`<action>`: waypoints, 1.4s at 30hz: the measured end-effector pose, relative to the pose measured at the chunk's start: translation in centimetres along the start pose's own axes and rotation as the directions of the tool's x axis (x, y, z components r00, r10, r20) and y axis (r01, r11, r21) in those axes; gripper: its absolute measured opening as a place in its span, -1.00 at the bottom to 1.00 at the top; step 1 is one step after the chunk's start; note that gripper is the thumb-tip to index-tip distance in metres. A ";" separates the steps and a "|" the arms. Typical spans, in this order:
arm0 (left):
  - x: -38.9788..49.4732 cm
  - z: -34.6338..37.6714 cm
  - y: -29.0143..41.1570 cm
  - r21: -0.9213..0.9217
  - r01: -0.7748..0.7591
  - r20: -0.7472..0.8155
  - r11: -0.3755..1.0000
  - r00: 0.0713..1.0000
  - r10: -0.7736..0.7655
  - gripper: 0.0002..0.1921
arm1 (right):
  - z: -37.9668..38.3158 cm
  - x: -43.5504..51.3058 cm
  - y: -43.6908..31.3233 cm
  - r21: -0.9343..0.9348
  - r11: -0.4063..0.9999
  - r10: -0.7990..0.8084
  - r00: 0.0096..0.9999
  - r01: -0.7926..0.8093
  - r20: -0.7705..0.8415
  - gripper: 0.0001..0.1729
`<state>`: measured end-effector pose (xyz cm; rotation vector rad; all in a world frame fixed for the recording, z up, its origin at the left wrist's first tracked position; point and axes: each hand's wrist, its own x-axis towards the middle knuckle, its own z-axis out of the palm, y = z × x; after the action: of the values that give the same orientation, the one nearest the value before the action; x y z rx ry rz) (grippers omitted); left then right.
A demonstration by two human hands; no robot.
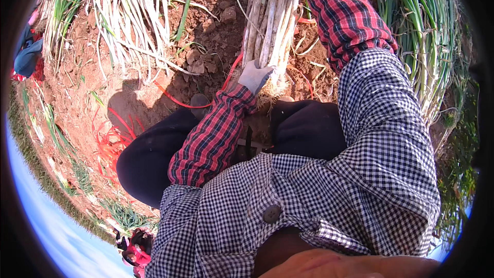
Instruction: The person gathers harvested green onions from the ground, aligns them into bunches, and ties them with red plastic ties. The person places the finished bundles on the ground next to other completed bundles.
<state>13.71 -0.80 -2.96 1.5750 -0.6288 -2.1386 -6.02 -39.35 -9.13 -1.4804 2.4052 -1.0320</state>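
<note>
My left hand (pixel 255 76), in a pale work glove, is at the root end of a thick bundle of long green onions (pixel 270 19); its fingers curl around the near white stalks. The bundle lies away from me between my lower legs, with its matted roots towards me. My right hand is out of view; its red plaid sleeve (pixel 339 8) reaches past the top edge, along the bundle's right side. A strip of red plastic tape (pixel 236 70) runs on the soil beside the bundle and shows again on its right.
More green onions (pixel 127 27) lie at the upper left, with another large pile (pixel 420 35) at the right. Tangled red tape (pixel 112 143) is on the soil left of my knee. Other people (pixel 137 253) are at the lower left and a person (pixel 29 56) at the left edge.
</note>
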 end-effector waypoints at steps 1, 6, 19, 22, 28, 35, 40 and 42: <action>0.1 0.2 0.2 0.025 0.038 -0.011 0.999 0.999 -0.038 -0.54 | -0.1 -0.2 0.5 -0.013 1.000 0.001 1.000 -0.001 -0.015 0.12; -1.5 1.1 2.3 0.190 0.087 -0.080 0.978 0.994 -0.073 -0.40 | -3.8 -2.6 -1.1 0.034 0.998 0.047 0.988 -0.052 0.144 0.20; 2.4 -0.5 -1.6 -0.142 0.016 -0.055 0.990 0.998 -0.024 -0.69 | -16.1 -24.6 1.8 0.225 0.589 -0.769 0.452 0.776 0.452 -0.67; -1.3 0.2 -2.5 -0.287 -0.113 -0.134 0.951 0.988 0.077 -0.73 | -15.4 -25.2 2.4 0.176 0.560 -0.769 0.428 0.810 0.475 -0.64; -9.4 1.3 0.3 0.777 -0.147 -0.238 0.612 0.831 0.502 -0.80 | -16.1 -25.9 1.8 0.089 0.520 -0.757 0.410 0.849 0.509 -0.66; -8.1 -0.4 2.8 0.962 -0.271 0.183 -0.008 0.627 0.757 -0.82 | -16.5 -25.9 2.1 0.145 0.482 -0.796 0.363 0.864 0.485 -0.69; -4.4 2.7 1.2 0.967 -0.152 0.006 0.207 0.818 0.575 -0.57 | -16.6 -25.6 2.6 0.163 0.508 -0.789 0.381 0.846 0.482 -0.70; -2.6 2.8 1.2 0.974 -0.065 -0.052 0.216 0.866 0.497 -0.49 | -16.2 -25.9 2.0 0.131 0.535 -0.778 0.426 0.834 0.462 -0.72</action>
<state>11.82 0.00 0.45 2.0340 -2.1915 -0.9645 -1.49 -9.50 -4.06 -2.6762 1.3388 -0.4720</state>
